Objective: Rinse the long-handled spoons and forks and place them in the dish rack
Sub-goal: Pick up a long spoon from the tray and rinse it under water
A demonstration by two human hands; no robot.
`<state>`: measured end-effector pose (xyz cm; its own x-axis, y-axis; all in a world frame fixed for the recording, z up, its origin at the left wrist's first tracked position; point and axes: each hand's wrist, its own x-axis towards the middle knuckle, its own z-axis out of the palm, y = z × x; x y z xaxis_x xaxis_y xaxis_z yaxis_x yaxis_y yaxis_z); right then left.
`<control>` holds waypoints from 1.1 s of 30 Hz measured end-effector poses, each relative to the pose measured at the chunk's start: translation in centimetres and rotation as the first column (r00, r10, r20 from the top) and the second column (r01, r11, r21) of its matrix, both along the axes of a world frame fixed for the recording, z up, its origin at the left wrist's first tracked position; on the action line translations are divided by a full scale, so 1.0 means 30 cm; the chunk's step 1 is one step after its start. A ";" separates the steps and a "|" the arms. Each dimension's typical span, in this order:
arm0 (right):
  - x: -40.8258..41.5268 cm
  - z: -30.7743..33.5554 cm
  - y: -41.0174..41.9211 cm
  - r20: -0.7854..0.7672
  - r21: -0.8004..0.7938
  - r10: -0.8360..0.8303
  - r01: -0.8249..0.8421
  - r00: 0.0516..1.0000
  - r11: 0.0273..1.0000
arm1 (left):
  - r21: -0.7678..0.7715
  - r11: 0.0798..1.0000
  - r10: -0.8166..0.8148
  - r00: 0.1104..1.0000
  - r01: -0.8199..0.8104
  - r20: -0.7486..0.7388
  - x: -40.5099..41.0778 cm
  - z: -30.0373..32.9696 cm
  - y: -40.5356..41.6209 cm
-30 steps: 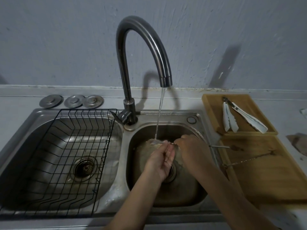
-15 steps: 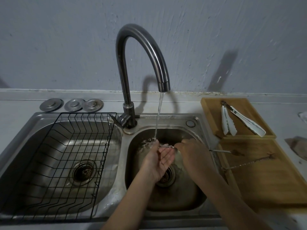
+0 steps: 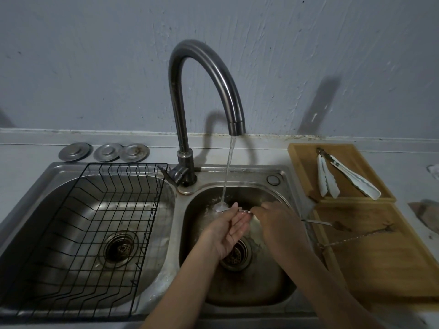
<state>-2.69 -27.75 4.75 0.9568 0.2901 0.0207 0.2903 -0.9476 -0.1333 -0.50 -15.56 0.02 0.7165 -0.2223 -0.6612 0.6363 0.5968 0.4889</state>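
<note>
Right hand grips spoon handle | left hand open, rubbing bowl | tip: keep bowl under stream, rotate.

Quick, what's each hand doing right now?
Left hand: open, palm up under the water.
Right hand: closed on a spoon.

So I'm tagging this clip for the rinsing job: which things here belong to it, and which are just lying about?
Belongs to the job:
spoon under the stream
right hand holding it
left hand rubbing it
tap
dish rack
long-handled utensils on the board

Just lying about:
tongs
three metal discs
</note>
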 end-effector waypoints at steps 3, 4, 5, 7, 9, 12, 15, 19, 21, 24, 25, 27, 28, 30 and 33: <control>-0.002 0.006 0.000 -0.001 0.007 0.006 -0.006 1.000 1.000 | -0.037 0.997 0.068 0.997 -0.069 -0.031 0.005 -0.009 0.003; -0.002 0.008 -0.001 -0.004 0.006 0.005 -0.005 1.000 1.000 | -0.051 0.996 0.076 0.996 -0.078 -0.043 0.006 -0.013 0.008; -0.002 0.008 -0.003 -0.008 0.004 0.004 -0.004 1.000 1.000 | -0.062 0.995 0.072 0.996 -0.075 -0.049 0.006 -0.018 0.015; 0.001 0.007 -0.005 -0.009 0.006 -0.002 0.002 1.000 1.000 | -0.076 0.995 0.055 0.997 -0.059 -0.049 0.007 -0.018 0.020; 0.004 0.003 -0.005 0.004 0.016 -0.001 0.001 1.000 1.000 | -0.083 0.995 0.053 0.997 -0.057 -0.053 0.006 -0.010 0.015; 0.006 -0.008 -0.003 0.031 0.040 0.015 -0.016 0.999 0.999 | -0.111 0.990 0.076 0.995 -0.083 -0.068 0.006 0.012 0.001; 0.010 -0.020 -0.005 0.034 0.062 0.008 -0.010 0.999 0.998 | -0.123 0.987 0.095 0.993 -0.103 -0.073 0.006 0.023 -0.012; 0.012 -0.019 -0.006 -0.017 0.093 -0.049 0.050 0.999 0.994 | -0.109 0.971 0.205 0.976 -0.212 -0.070 0.011 0.015 -0.015; 0.011 -0.023 -0.007 -0.010 0.073 -0.069 0.070 0.998 0.995 | -0.107 0.959 0.256 0.964 -0.263 -0.074 0.008 0.010 -0.022; 0.009 -0.029 0.004 0.028 0.024 -0.070 0.069 0.997 0.997 | -0.125 0.948 0.285 0.956 -0.292 -0.072 0.000 0.015 -0.043; 0.010 -0.028 0.008 0.035 0.015 -0.069 0.069 0.997 0.998 | -0.126 0.945 0.296 0.953 -0.301 -0.063 0.000 0.014 -0.047; 0.011 -0.027 0.011 0.034 0.000 -0.075 0.075 0.997 0.997 | -0.114 0.942 0.312 0.949 -0.316 -0.045 0.004 0.003 -0.046; 0.013 -0.028 0.008 0.026 -0.012 -0.077 0.078 0.997 0.997 | -0.104 0.940 0.323 0.945 -0.326 -0.045 0.008 -0.006 -0.040; 0.012 -0.032 -0.002 0.001 -0.024 -0.087 0.087 0.996 0.996 | -0.114 0.929 0.348 0.935 -0.353 -0.065 0.011 -0.024 -0.025; 0.009 -0.040 -0.013 -0.034 -0.045 -0.100 0.098 0.994 0.994 | -0.161 0.907 0.374 0.920 -0.389 -0.115 0.004 -0.039 -0.019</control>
<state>-2.42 -28.13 3.56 0.9807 0.1938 -0.0249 0.1905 -0.9766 -0.1001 -0.38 -16.15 -1.14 0.7167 -0.0612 -0.6947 0.3746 0.8740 0.3096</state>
